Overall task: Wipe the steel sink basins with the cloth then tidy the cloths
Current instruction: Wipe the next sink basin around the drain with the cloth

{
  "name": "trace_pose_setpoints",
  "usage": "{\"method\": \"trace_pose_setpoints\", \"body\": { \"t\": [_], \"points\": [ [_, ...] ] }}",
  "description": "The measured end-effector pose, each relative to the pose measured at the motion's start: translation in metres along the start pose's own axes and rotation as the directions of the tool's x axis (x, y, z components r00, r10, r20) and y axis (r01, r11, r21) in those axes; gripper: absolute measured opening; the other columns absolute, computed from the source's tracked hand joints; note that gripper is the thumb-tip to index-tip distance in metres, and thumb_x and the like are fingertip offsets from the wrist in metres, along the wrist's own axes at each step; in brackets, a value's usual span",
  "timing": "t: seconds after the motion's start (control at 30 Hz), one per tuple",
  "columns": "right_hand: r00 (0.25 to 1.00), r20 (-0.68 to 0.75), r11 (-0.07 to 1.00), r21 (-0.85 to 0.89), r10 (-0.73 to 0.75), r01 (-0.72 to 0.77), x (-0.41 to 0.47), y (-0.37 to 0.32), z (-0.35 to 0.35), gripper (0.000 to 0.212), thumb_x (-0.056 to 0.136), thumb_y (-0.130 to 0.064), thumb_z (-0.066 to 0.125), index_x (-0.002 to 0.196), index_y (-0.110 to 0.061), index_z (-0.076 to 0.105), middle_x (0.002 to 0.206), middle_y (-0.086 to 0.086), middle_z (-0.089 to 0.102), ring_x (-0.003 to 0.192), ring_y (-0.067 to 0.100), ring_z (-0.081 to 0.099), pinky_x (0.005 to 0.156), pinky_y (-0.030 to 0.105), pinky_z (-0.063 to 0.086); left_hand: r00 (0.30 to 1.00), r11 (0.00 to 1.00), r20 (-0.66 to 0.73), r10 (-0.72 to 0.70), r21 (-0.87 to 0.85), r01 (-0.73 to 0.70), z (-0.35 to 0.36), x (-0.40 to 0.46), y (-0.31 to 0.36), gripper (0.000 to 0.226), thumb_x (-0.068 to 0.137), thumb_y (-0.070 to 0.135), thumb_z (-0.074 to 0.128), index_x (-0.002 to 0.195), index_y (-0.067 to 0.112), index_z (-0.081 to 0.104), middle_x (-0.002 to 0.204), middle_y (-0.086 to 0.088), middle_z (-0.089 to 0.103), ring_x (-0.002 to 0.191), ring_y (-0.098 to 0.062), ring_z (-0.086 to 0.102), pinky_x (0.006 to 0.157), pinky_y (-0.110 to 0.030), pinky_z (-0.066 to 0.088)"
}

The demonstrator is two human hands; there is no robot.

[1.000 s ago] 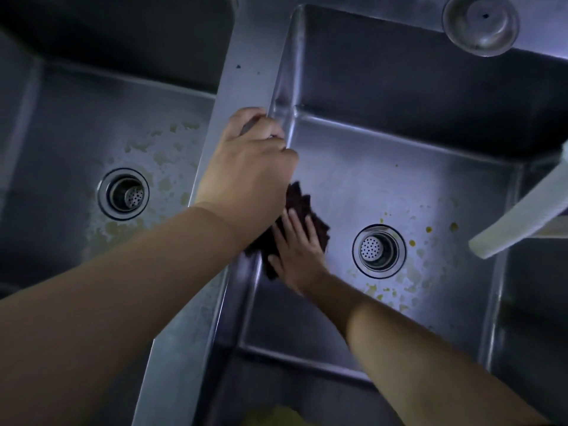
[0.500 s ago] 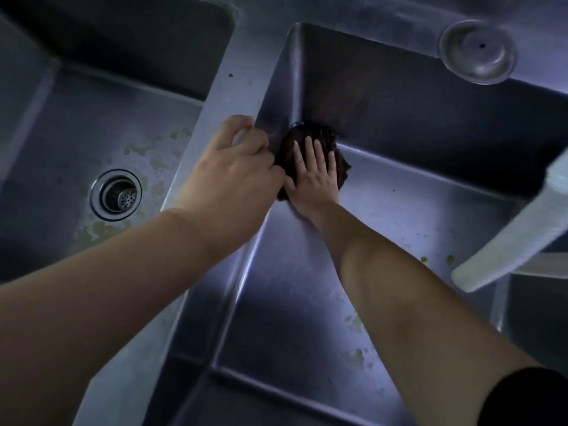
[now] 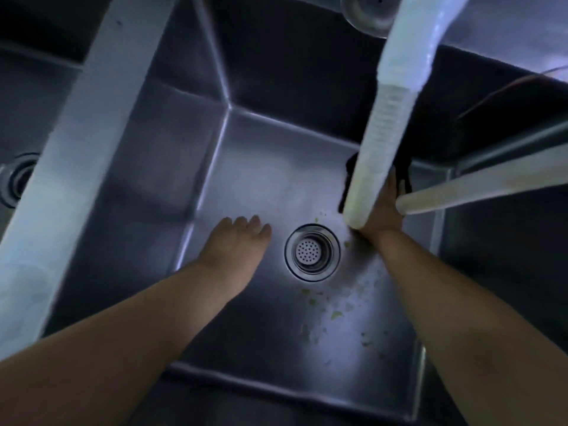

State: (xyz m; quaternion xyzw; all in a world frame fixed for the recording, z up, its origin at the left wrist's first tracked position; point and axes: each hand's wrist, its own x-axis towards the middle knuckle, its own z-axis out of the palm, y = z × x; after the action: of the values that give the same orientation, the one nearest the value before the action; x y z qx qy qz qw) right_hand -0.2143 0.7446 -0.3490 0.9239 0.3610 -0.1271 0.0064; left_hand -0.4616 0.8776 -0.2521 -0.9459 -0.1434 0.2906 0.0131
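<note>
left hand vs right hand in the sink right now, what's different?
The left hand is bare and holds nothing, fingers fairly straight, left of the drain. The right hand is on the dark cloth, on the far side of the drain, toward the basin's back right corner. The left hand is in full view; the right hand is partly hidden behind the white hose, so its finger pose is unclear. Both are down inside the same basin.
</note>
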Motion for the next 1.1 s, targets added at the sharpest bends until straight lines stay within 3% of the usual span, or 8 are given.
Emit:
{"method": "trace_pose_setpoints", "body": {
  "t": [0.07, 0.2, 0.33, 0.6, 0.7, 0.83, 0.97, 1.1],
  "points": [
    [0.999, 0.001, 0.999, -0.015, 0.052, -0.052, -0.01, 0.021, -0.006, 0.074, 0.091, -0.048, 0.03, 0.151, -0.012, 0.008, 0.158, 0.017, 0.006, 0.146, 0.031, 0.002, 0.115, 0.039, -0.009, 0.998, 0.999, 0.051, -0.04, -0.016, 0.041, 0.019, 0.0, 0.008, 0.085, 0.073, 0.026, 0.073, 0.143, 0.008, 0.028, 0.147, -0.016, 0.031, 0.122, -0.03, 0.045, 0.094, -0.04, 0.04],
    [0.983, -0.007, 0.981, -0.06, 0.184, -0.184, -0.044, 0.042, -0.001, 0.076, 0.088, -0.051, 0.017, 0.151, -0.009, 0.016, 0.157, 0.018, 0.012, 0.146, 0.03, 0.005, 0.118, 0.044, -0.002, 0.975, 0.992, 0.183, -0.123, 0.014, 0.122, 0.031, -0.009, 0.008, 0.105, 0.083, 0.043, 0.065, 0.148, 0.003, -0.006, 0.157, -0.021, -0.003, 0.144, -0.037, 0.009, 0.11, -0.052, 0.021],
    [0.959, 0.015, 0.959, -0.012, 0.284, -0.284, -0.091, 0.037, 0.013, 0.081, 0.084, -0.053, 0.012, 0.15, -0.007, 0.012, 0.157, 0.021, 0.01, 0.146, 0.033, 0.005, 0.116, 0.044, -0.003, 0.961, 0.986, 0.225, -0.163, 0.011, 0.165, 0.049, -0.014, 0.007, 0.109, 0.075, 0.045, 0.071, 0.148, 0.001, 0.002, 0.153, -0.024, 0.008, 0.138, -0.039, 0.021, 0.108, -0.051, 0.027],
    [0.935, 0.151, 0.946, -0.001, 0.322, -0.325, -0.123, -0.006, 0.024, 0.087, 0.08, -0.064, 0.021, 0.152, -0.018, 0.006, 0.158, 0.017, 0.003, 0.144, 0.034, 0.002, 0.113, 0.047, 0.001, 0.962, 0.987, 0.239, -0.131, -0.058, 0.148, 0.065, -0.01, 0.009, 0.094, 0.085, 0.023, 0.062, 0.146, -0.006, -0.003, 0.152, -0.035, -0.002, 0.141, -0.048, 0.011, 0.114, -0.051, 0.019],
    [0.948, 0.119, 0.954, 0.005, 0.296, -0.299, -0.085, -0.008, 0.012, 0.084, 0.082, -0.063, 0.03, 0.152, -0.023, 0.005, 0.157, 0.017, 0.008, 0.142, 0.035, 0.006, 0.112, 0.049, 0.004, 0.968, 0.986, 0.225, -0.11, -0.095, 0.134, 0.07, -0.01, 0.006, 0.089, 0.088, 0.021, 0.058, 0.147, -0.006, -0.003, 0.151, -0.035, -0.003, 0.141, -0.049, 0.008, 0.115, -0.052, 0.016],
    [0.965, -0.014, 0.965, 0.028, 0.26, -0.26, -0.036, -0.043, 0.018, 0.091, 0.076, -0.067, 0.016, 0.152, -0.017, 0.009, 0.158, 0.017, 0.009, 0.144, 0.034, 0.006, 0.115, 0.048, 0.003, 0.972, 0.981, 0.211, -0.103, -0.142, 0.135, 0.07, -0.008, 0.006, 0.084, 0.091, 0.018, 0.054, 0.146, -0.006, -0.005, 0.151, -0.036, -0.005, 0.14, -0.051, 0.005, 0.115, -0.054, 0.013],
    [0.991, -0.018, 0.985, 0.109, 0.134, -0.131, -0.021, -0.095, 0.026, 0.08, 0.086, -0.061, 0.027, 0.153, -0.02, 0.008, 0.159, 0.014, 0.005, 0.145, 0.032, 0.003, 0.114, 0.041, -0.009, 0.986, 0.975, 0.101, -0.13, -0.168, 0.146, 0.074, -0.007, 0.005, 0.092, 0.08, 0.022, 0.07, 0.145, -0.01, 0.014, 0.148, -0.04, 0.013, 0.136, -0.054, 0.021, 0.111, -0.056, 0.025],
    [0.994, -0.052, 0.995, -0.021, -0.1, 0.099, -0.029, -0.145, 0.037, 0.078, 0.087, -0.057, 0.034, 0.152, -0.018, 0.012, 0.157, 0.02, 0.008, 0.145, 0.036, 0.005, 0.115, 0.049, -0.005, 0.987, 0.979, 0.1, -0.122, -0.151, 0.136, 0.08, -0.007, 0.008, 0.091, 0.081, 0.023, 0.07, 0.146, -0.007, 0.015, 0.149, -0.035, 0.016, 0.138, -0.049, 0.023, 0.112, -0.053, 0.026]
  ]
}}
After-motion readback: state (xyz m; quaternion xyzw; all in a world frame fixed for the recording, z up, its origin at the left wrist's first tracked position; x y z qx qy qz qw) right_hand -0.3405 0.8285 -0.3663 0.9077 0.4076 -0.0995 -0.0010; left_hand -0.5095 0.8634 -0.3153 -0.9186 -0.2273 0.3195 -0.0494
